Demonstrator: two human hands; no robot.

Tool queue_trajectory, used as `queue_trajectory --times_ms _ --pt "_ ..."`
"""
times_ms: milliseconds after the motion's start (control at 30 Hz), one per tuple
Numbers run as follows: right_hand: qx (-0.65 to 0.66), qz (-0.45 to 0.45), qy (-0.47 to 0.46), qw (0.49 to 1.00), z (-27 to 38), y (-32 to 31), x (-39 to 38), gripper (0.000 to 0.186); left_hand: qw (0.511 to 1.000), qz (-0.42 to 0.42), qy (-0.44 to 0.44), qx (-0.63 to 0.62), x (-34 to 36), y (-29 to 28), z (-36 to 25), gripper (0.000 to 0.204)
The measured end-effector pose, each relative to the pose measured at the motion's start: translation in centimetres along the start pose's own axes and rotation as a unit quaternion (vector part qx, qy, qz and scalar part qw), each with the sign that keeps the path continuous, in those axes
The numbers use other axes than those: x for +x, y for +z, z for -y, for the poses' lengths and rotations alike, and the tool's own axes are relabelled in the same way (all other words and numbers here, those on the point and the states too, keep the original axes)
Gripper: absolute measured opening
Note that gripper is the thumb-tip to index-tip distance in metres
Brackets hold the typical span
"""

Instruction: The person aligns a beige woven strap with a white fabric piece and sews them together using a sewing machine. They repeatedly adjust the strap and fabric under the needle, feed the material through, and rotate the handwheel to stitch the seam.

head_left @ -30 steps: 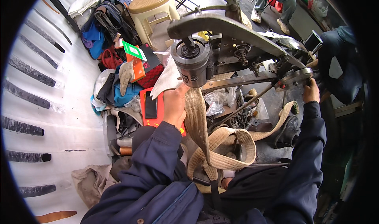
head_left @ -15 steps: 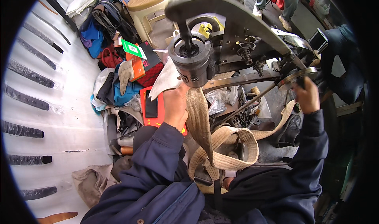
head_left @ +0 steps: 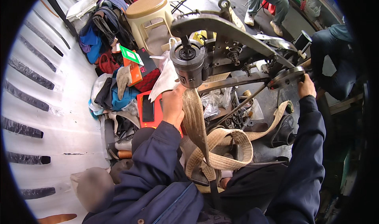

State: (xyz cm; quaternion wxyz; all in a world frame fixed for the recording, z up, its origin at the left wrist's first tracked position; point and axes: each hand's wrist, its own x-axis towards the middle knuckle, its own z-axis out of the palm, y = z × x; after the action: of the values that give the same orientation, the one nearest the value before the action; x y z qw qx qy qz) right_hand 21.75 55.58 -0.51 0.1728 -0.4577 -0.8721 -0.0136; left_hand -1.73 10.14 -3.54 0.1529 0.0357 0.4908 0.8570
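In front of me stands a dark metal hand-cranked sewing machine with a round cylindrical head. Beneath that head, my left hand is closed on a thick beige stitched webbing strap. The strap hangs down and loops over my lap, its far end trailing right. A pale, pointed piece of material sticks up beside the same hand. My right hand grips the rim of the machine's handwheel, fingers partly behind it. The stitching point under the head is hidden.
Left of the strap lie a red box and a dark phone. A beige stool stands behind a heap of bags and clothes. A black shoe sits at right. Other people sit at upper right.
My right hand and the handwheel's near rim have shifted, with the hand now at the wheel's right side. The whole view has shifted slightly. My left hand keeps hold of the strap.
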Motion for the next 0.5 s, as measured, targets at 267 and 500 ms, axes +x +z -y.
queue_trajectory --times_ms 267,500 --pt "0.006 0.049 0.022 0.999 -1.4 2.2 0.6 0.04 0.999 0.0 0.016 0.031 0.2 -0.6 0.3 0.032" --pt "0.072 0.169 0.025 0.983 -0.1 6.8 -2.3 0.04 1.0 0.007 -0.021 0.001 0.1 -0.5 0.2 0.028"
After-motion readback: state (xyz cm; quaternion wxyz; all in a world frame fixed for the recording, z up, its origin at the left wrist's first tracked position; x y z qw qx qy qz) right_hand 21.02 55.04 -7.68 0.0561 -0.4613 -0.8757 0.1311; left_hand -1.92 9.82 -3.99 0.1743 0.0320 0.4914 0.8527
